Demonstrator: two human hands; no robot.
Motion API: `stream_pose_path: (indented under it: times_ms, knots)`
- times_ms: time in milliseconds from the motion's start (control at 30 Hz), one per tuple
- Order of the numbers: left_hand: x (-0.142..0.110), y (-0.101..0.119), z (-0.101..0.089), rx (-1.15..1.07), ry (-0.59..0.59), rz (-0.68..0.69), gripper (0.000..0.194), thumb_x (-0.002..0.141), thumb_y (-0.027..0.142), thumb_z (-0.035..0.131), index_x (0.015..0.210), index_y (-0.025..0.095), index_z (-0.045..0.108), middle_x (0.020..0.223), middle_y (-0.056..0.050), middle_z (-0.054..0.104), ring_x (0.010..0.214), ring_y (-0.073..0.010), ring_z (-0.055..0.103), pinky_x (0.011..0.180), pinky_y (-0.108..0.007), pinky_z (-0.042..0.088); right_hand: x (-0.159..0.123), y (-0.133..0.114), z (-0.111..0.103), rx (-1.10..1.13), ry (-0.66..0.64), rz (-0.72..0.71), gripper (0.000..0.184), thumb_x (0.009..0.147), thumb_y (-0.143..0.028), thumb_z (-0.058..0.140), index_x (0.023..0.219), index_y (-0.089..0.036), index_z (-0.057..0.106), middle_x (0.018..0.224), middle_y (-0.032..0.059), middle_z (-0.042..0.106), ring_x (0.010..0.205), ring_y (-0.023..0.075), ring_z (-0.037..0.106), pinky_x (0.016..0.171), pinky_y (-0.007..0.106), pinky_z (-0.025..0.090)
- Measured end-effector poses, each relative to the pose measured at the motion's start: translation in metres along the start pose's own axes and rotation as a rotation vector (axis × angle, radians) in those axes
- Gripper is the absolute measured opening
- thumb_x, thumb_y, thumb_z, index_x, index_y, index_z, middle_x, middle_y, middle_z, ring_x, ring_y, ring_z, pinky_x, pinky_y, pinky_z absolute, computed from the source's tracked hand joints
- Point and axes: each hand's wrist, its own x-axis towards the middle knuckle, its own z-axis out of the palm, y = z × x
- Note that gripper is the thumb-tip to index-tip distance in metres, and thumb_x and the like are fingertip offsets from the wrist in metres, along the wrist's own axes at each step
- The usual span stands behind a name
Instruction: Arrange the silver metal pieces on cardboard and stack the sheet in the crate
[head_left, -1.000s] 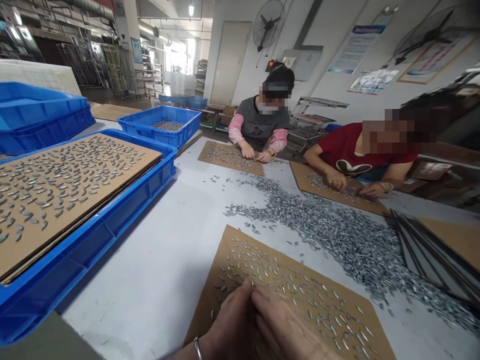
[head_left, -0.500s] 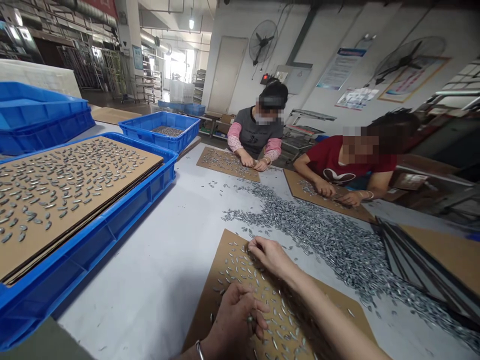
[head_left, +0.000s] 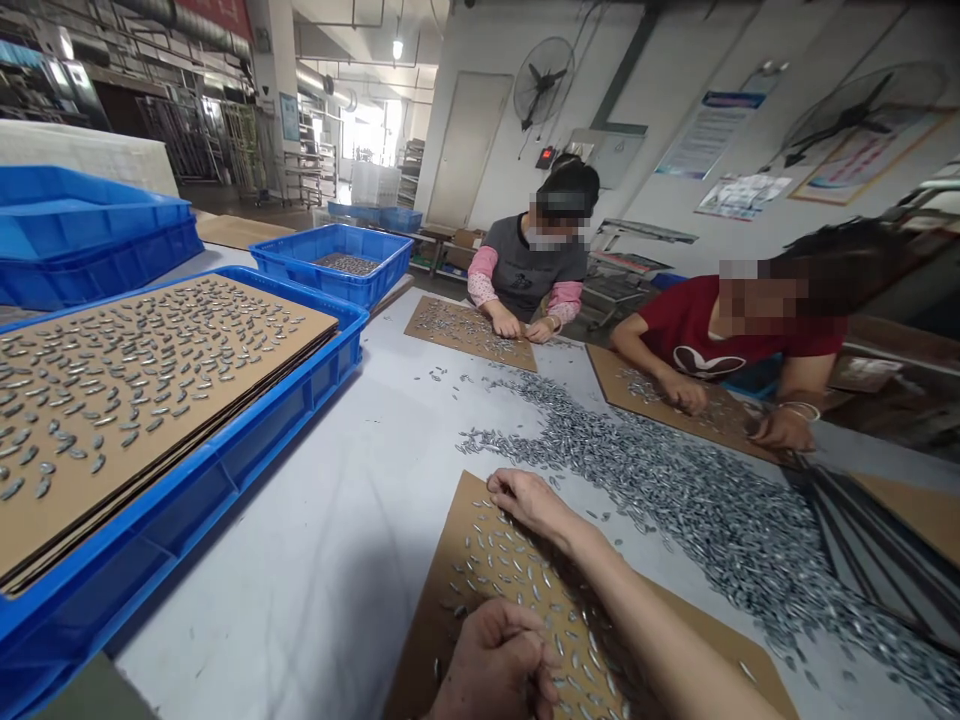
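Observation:
A sheet of brown cardboard (head_left: 420, 665) lies in front of me, covered with small silvery metal pieces (head_left: 517, 570) set apart from one another. My left hand (head_left: 499, 655) is closed low over its left part, fingers curled inward; what lies inside them is mostly hidden. At the sheet's far corner, my right hand (head_left: 525, 500) has thumb and fingertips pressed together, and anything between them is too small to make out. Its forearm crosses the board. A big heap of the same metal pieces (head_left: 675, 480) spreads over the white table beyond and to the right.
On the left, a blue crate (head_left: 300, 400) holds stacked cardboard sheets with pieces on top. More blue crates (head_left: 330, 255) stand behind it. Two co-workers sit across, hands over their own boards (head_left: 442, 335). Dark-edged sheets (head_left: 862, 540) lie at the right.
My right hand has shifted slightly toward the board's far corner. My left hand has turned, and the pieces seen in its fingers are now hidden. The co-worker in red has moved one hand rightward.

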Motion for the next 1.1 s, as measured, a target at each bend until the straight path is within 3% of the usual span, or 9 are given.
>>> stream_pose_path:
  times_ms: [133,267,433,600,733,833,967,1100]
  knots:
    - [0.0,0.002,-0.001,-0.023,0.009,0.056,0.041,0.055,0.044,0.083,0.075,0.02,0.055,0.065,0.002,0.066,0.042,-0.0068,0.044,0.045,-0.024,0.028,-0.006,-0.003,-0.005,0.023,0.091,0.022,0.005,0.081,-0.023,0.057,0.086,-0.022,0.059,0.085,0.0035,0.066,0.082,0.0199,0.06,0.077,0.03,0.043]
    - [0.0,0.006,-0.005,0.016,0.062,0.107,0.035,0.06,0.042,0.083,0.075,0.018,0.062,0.049,0.006,0.053,0.041,-0.0069,0.039,0.047,-0.024,0.025,-0.044,-0.021,-0.018,0.143,0.237,0.02,0.017,0.09,-0.036,0.052,0.09,-0.023,0.062,0.082,0.0027,0.066,0.081,0.021,0.062,0.076,0.032,0.045]
    - [-0.004,0.017,-0.006,-0.014,0.106,0.23,0.029,0.068,0.038,0.083,0.076,0.016,0.066,0.051,0.007,0.05,0.048,-0.0073,0.037,0.052,-0.024,0.025,-0.117,-0.063,-0.021,0.265,0.026,-0.1,0.032,0.1,-0.046,0.047,0.083,-0.023,0.063,0.079,0.0014,0.067,0.075,0.0186,0.062,0.07,0.03,0.046]
    - [-0.007,0.022,-0.006,-0.033,0.132,0.289,0.031,0.069,0.038,0.086,0.075,0.017,0.063,0.058,0.007,0.052,0.053,-0.0072,0.038,0.055,-0.023,0.027,-0.142,-0.081,-0.009,0.281,0.112,-0.119,0.028,0.1,-0.042,0.047,0.092,-0.025,0.068,0.083,0.003,0.069,0.078,0.0199,0.064,0.073,0.032,0.049]
    - [-0.005,0.022,-0.01,-0.042,0.157,0.268,0.035,0.068,0.039,0.087,0.078,0.017,0.063,0.059,0.007,0.052,0.055,-0.0076,0.04,0.056,-0.023,0.03,-0.125,-0.078,-0.008,0.303,0.099,-0.071,0.029,0.097,-0.044,0.049,0.08,-0.025,0.063,0.074,0.0015,0.064,0.071,0.0194,0.06,0.066,0.031,0.046]
    - [-0.003,0.023,-0.012,-0.062,0.199,0.275,0.036,0.071,0.044,0.085,0.085,0.017,0.064,0.064,0.006,0.057,0.056,-0.008,0.043,0.056,-0.023,0.032,-0.093,-0.064,-0.009,0.294,0.141,0.014,0.031,0.096,-0.045,0.045,0.081,-0.024,0.062,0.074,0.0012,0.063,0.07,0.0191,0.058,0.064,0.03,0.044]
    - [-0.002,0.024,-0.01,-0.077,0.153,0.24,0.034,0.07,0.044,0.081,0.076,0.017,0.059,0.072,0.001,0.062,0.053,-0.0072,0.043,0.052,-0.023,0.031,-0.039,-0.038,0.0,0.18,0.275,0.125,0.021,0.087,-0.035,0.05,0.078,-0.023,0.066,0.082,0.0046,0.069,0.083,0.0228,0.063,0.078,0.034,0.046]
    - [-0.001,0.022,-0.005,-0.104,0.132,0.169,0.028,0.063,0.036,0.077,0.068,0.019,0.056,0.067,0.002,0.06,0.049,-0.0061,0.038,0.048,-0.023,0.027,-0.007,-0.026,0.016,0.172,0.198,0.174,0.018,0.085,-0.027,0.051,0.074,-0.024,0.066,0.078,0.0039,0.07,0.08,0.0218,0.064,0.077,0.033,0.045]
